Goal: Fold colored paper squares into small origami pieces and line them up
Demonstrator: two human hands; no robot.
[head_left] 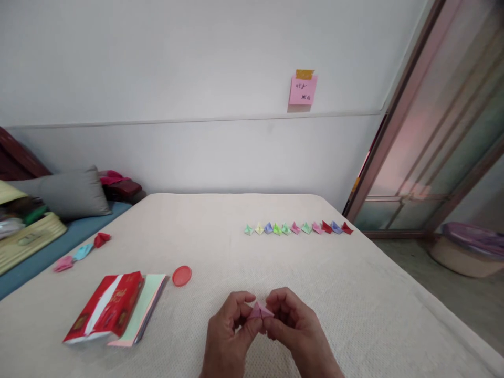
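A wide desk [212,247] with a cream textured cover fills the scene. Right of it, on the floor, a beige tub [464,258] has purple material over its top, hiding the contents. At far left, a woven straw container [41,237] holds blurred items, one green. Near left, a red packet [108,310] with a white stripe partly covers coloured paper sheets [147,302]; its contents cannot be told. Near the centre, the left hand [230,333] and right hand [297,328] pinch a small pink folded paper [260,311] between their fingers. A shallow, round red dish [181,276] lies right of the packet. Eleven multicoloured folded shapes [295,228] line the far right.
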